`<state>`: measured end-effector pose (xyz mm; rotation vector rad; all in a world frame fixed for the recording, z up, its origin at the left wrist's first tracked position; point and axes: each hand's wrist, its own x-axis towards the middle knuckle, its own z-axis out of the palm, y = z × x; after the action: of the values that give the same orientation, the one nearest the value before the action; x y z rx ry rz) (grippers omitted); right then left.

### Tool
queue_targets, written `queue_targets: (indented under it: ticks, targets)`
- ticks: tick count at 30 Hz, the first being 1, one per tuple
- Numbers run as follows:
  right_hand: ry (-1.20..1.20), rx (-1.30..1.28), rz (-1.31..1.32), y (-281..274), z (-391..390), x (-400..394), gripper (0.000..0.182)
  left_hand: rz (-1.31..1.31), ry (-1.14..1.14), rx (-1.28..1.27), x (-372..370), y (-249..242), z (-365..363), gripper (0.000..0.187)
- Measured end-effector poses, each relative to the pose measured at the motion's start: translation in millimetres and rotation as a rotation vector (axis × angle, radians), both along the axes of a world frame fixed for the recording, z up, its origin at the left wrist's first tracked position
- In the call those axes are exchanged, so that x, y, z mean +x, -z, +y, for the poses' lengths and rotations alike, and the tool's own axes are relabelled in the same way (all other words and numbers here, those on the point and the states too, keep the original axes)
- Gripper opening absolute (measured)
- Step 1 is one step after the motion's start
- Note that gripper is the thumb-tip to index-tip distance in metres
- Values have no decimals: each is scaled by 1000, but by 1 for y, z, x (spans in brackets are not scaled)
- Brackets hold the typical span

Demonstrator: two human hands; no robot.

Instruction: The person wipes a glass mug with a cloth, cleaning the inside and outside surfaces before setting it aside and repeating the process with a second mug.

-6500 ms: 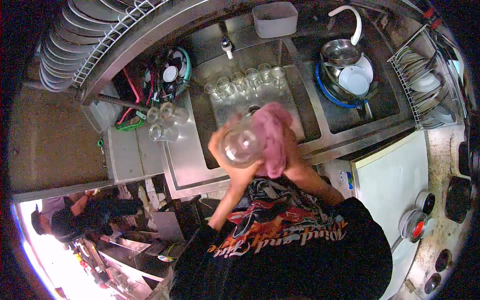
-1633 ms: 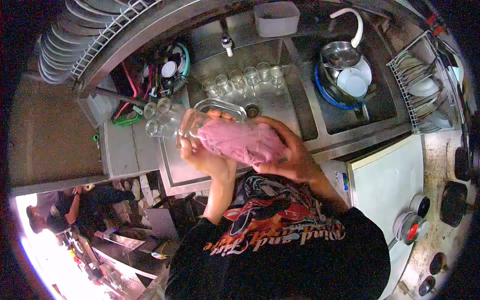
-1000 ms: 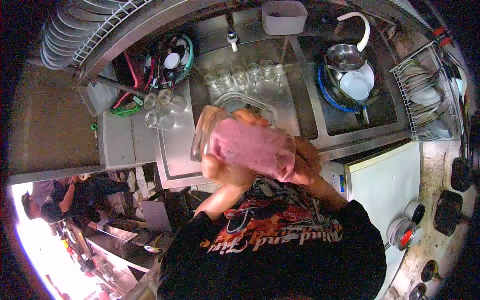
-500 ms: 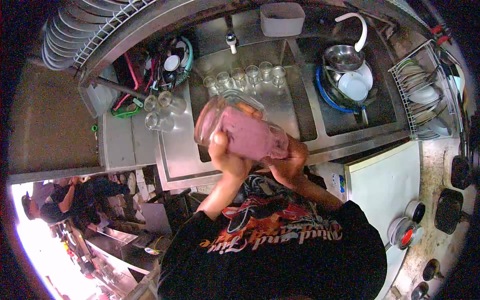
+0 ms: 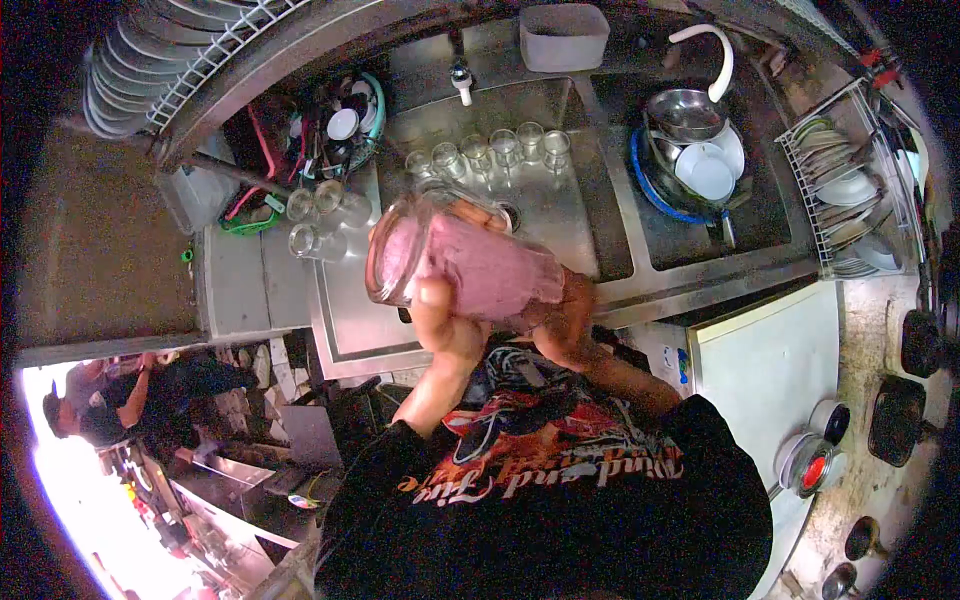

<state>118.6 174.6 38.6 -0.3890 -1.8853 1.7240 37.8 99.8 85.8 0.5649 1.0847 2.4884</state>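
Fingers of the left hand (image 5: pixel 440 322) wrap the glass jug (image 5: pixel 405 252), held tilted on its side above the sink (image 5: pixel 560 215); a pink cloth (image 5: pixel 490 272) fills its inside; the right hand (image 5: pixel 565 320) grips the cloth at the jug's mouth; small glasses (image 5: pixel 490 155) stand in a row behind.

black shirt (image 5: pixel 560 520) | showing orange script lettering upside down across the chest, reading roughly "Wind and Fire", spelling not certain | white cabinet side (image 5: pixel 683 366) | carrying a small blue sticker, print too small for reading | showing no other legible text, numbers or signs
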Motion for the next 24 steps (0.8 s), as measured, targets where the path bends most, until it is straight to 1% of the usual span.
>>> queue_targets:
  ticks: [1, 2, 4, 5, 7, 8, 9, 10, 11, 13, 14, 15, 16, 17, 18, 19, 20, 22, 23, 24]
  targets:
    - [-43, -148, -82, -7, -1, -1, 47, -28, -29, -41, 0, 3, 1, 72]
    - [-45, -147, -82, -12, 0, -1, 47, -27, -30, -40, 0, 8, 4, 72]
    - [-18, -464, -21, -16, 0, -1, 36, -141, -111, 156, 1, 20, 11, 73]
    - [-17, -465, -25, -15, 3, 2, 36, -145, -111, 155, -2, 24, 11, 73]
    - [-177, -554, -235, -10, 15, 7, 32, -75, 14, 268, -12, 33, 7, 70]
    - [-178, -552, -237, 2, 18, 4, 32, -37, 76, 327, -19, 36, 5, 69]
    - [-127, 31, -30, 23, 21, 1, 32, 0, 138, 385, -23, 39, 3, 68]
    - [-70, 613, 179, 28, 23, -2, 33, 37, 200, 444, -24, 40, 3, 67]
    - [-73, 616, 176, 26, 24, 3, 33, -7, 102, 382, -22, 36, 5, 66]
    - [-338, -951, -283, 5, 23, 9, 38, -55, 127, 429, -26, 33, 4, 65]
    - [-337, -951, -283, 19, 23, 14, 38, -102, 153, 470, -29, 31, 2, 64]
    - [-315, -343, -140, 47, 25, 24, 40, -200, 169, 557, -34, 31, -1, 68]
    - [-271, 264, 7, 70, 29, 37, 42, -200, 172, 556, -44, 31, -7, 68]
    - [-179, 637, 13, 82, 40, 60, 40, -219, 177, 605, -59, 33, -15, 68]
    - [-185, 638, 15, 74, 39, 55, 40, -238, 174, 658, -71, 35, -22, 68]
    - [-206, 664, 35, 68, 55, 68, 42, -234, 161, 660, -78, 38, -26, 68]
    - [-226, 687, 53, 62, 67, 100, 43, -265, 169, 646, -82, 42, -32, 67]
    - [-255, 729, 82, 44, 74, 112, 47, -304, 173, 629, -81, 47, -37, 65]
    - [-264, 755, 95, 40, 79, 93, 48, -353, 146, 539, -75, 48, -34, 63]
    - [-271, 784, 109, 29, 78, 102, 50, -399, 121, 453, -70, 50, -30, 61]
